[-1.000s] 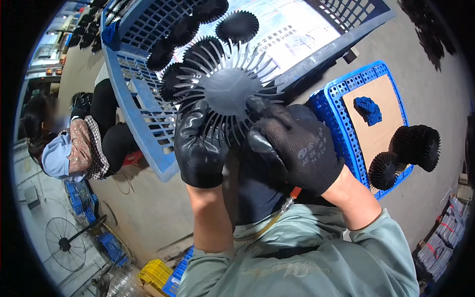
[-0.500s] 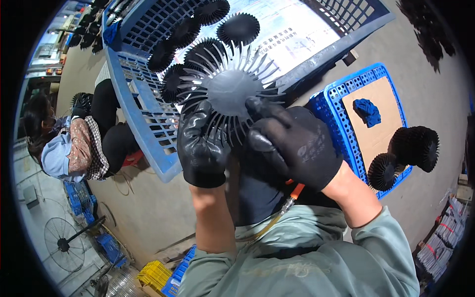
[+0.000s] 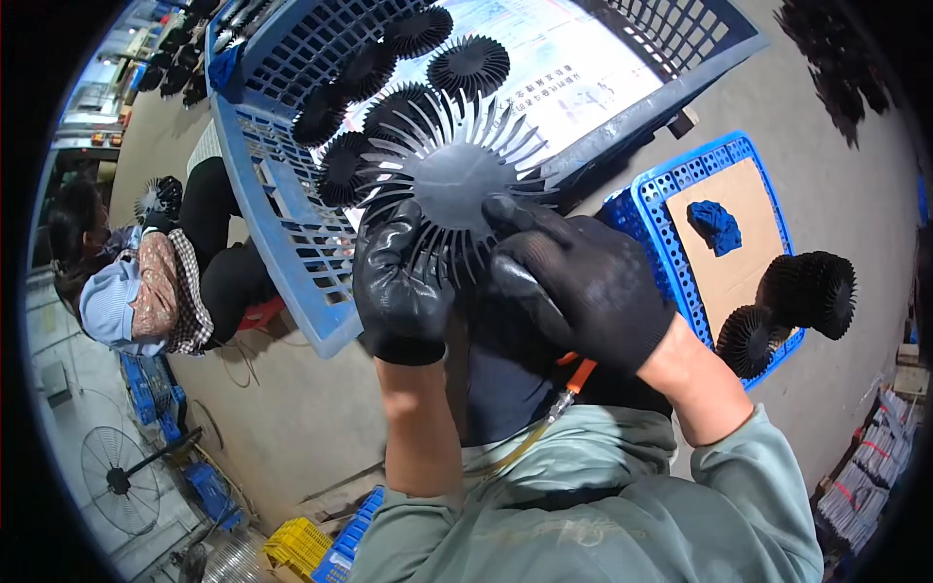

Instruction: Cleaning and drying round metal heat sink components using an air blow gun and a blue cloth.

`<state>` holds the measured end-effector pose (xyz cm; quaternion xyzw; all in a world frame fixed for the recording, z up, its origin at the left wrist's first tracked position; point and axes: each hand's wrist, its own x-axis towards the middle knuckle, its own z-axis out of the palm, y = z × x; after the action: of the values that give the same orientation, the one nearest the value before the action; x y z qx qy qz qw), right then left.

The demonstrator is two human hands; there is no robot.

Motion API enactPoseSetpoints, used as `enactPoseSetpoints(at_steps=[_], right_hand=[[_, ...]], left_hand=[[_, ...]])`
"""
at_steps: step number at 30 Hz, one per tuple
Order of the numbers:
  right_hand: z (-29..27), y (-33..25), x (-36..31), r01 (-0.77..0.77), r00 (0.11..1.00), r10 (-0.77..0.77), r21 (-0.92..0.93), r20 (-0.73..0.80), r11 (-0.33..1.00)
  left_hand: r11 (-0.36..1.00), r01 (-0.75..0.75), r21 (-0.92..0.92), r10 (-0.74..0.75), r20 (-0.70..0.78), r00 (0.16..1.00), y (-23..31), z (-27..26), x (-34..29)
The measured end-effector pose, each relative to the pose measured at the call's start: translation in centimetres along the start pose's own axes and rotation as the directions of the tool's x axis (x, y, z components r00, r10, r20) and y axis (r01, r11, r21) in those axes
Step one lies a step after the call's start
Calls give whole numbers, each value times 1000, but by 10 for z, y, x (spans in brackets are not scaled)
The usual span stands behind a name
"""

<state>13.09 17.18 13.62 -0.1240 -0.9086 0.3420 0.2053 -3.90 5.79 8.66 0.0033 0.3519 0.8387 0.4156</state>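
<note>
A dark round heat sink (image 3: 459, 185) with thin fins radiating from a flat disc is held up in front of me, its face toward me. My left hand (image 3: 403, 287), in a black coated glove, grips its lower left edge with the thumb on the fins. My right hand (image 3: 588, 282), gloved alike, is closed at its lower right, a digit pressed on the disc's edge. Below the right hand, an orange-ended fitting (image 3: 580, 376) joins a yellowish hose; whether that hand also holds it is hidden.
Several finned heat sinks (image 3: 468, 66) lie in a large blue crate (image 3: 282, 282) ahead. At right, a blue basket (image 3: 671, 243) topped with cardboard carries a blue cloth (image 3: 714, 228) and stacked heat sinks (image 3: 821, 291). Another person (image 3: 146, 282) sits at left, near a fan (image 3: 119, 479).
Both hands keep their hold on the heat sink, which has moved slightly right and down in view. The seated person's held piece has turned.
</note>
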Motion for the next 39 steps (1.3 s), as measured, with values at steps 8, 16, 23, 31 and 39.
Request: enactPoseSetpoints(at_steps=[8, 16, 23, 31, 39], right_hand=[[0, 8, -10, 67, 996, -59, -148, 60, 987], [-16, 7, -55, -140, 938, 214, 266, -271, 954], [-17, 18, -75, -361, 761, 632, 715, -145, 599], [-39, 10, -2, -296, 862, 497, 893, 98, 338], [-65, 89, 55, 179, 961, -209, -173, -178, 969]], left_hand=[[998, -60, -10, 60, -2, 998, -4, -3, -1], [749, -362, 555, 309, 191, 932, -9, -23, 6], [561, -456, 691, 311, 335, 890, -7, -15, 6], [975, -64, 215, 30, 160, 987, -5, 28, -24], [138, -721, 679, 206, 693, 691, 59, 58, 32]])
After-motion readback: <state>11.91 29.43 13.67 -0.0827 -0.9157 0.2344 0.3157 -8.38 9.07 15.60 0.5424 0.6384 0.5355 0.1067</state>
